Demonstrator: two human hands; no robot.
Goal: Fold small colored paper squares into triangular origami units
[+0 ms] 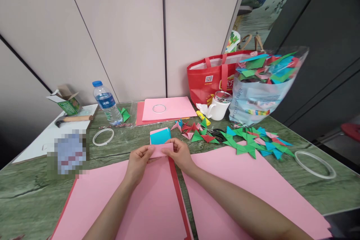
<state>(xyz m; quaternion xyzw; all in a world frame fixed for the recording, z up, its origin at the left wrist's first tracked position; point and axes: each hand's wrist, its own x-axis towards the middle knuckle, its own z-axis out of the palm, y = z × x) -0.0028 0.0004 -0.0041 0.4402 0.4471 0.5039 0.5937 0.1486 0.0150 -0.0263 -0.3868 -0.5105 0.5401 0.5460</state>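
Note:
Between my two hands is a small folded piece of pink paper (161, 150). My left hand (140, 159) pinches its left end, thumb on top. At the other end my right hand (180, 153) closes on it with thumb and fingers. Just beyond the fingers lies a small stack of blue and pink paper (160, 136). Beneath the hands are large pink sheets (140, 198) with a red sheet showing along the edge. More pink sheets (225, 180) lie under my right forearm.
Folded paper pieces (247, 140), scissors (218, 134), a glue stick (203, 117) and a white mug (219, 107) stand or lie right. Behind are a red bag (205, 82) and a filled plastic bag (253, 97). Left are a water bottle (107, 103), hammer (74, 118) and white ring (103, 137).

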